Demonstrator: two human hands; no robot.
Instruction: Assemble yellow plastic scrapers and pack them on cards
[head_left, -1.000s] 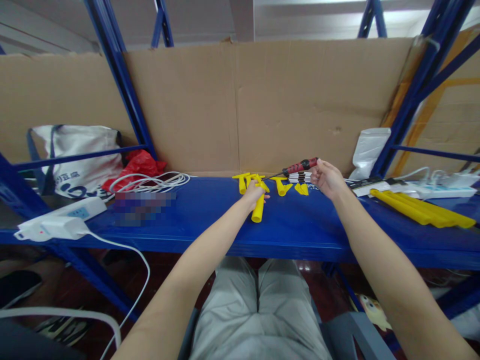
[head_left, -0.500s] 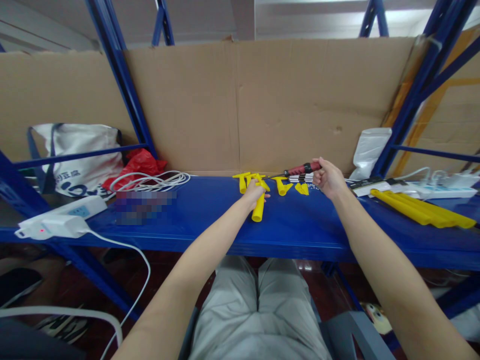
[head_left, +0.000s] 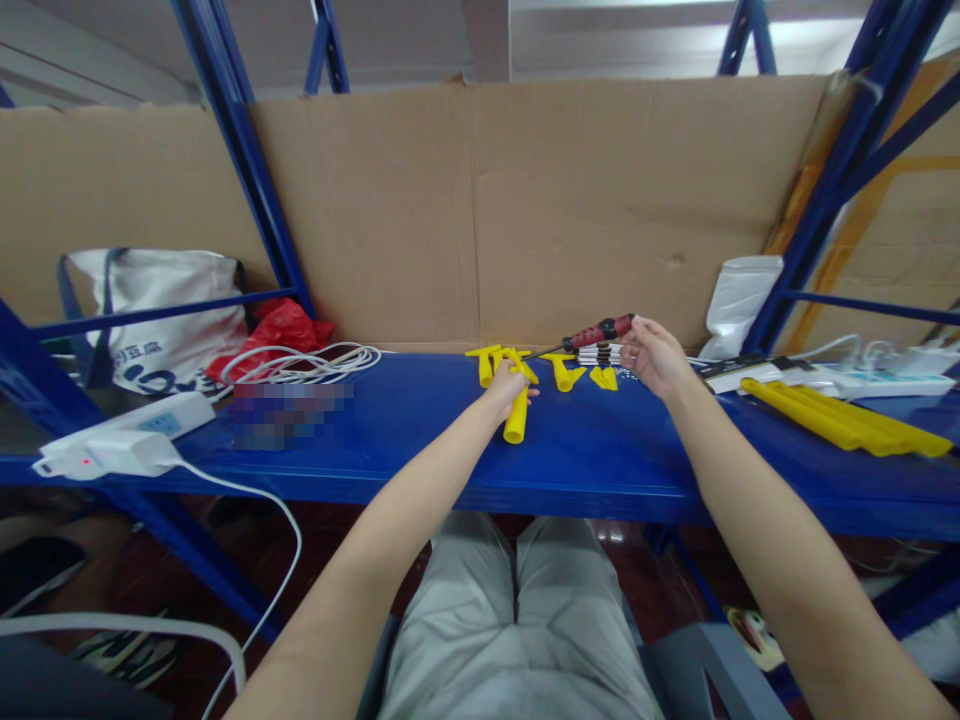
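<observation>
My left hand [head_left: 510,386] is closed around a yellow plastic tube piece [head_left: 516,424], whose round open end points down toward me on the blue shelf. A red-and-black screwdriver [head_left: 598,333] reaches leftward, its thin shaft running to the top of the held piece; the tip is too small to make out. At the end of its handle, the fingertips of my right hand [head_left: 655,356] grip it. Beside my left hand stands another yellow piece [head_left: 486,372]. Between the hands are a yellow T-shaped piece [head_left: 563,374] and a small yellow pointed part [head_left: 604,378].
Several yellow tubes [head_left: 840,420] lie at the right by a white power strip [head_left: 885,382]. Small metal parts [head_left: 600,355] sit behind the screwdriver. At left are coiled white cables [head_left: 315,362], a red bag [head_left: 279,330] and another power strip [head_left: 142,430]. Cardboard [head_left: 375,220] backs the shelf.
The screwdriver's handle has tilted slightly up and shifted a little left. My right fingers have loosened and spread somewhat at its end. My left hand has stayed in place.
</observation>
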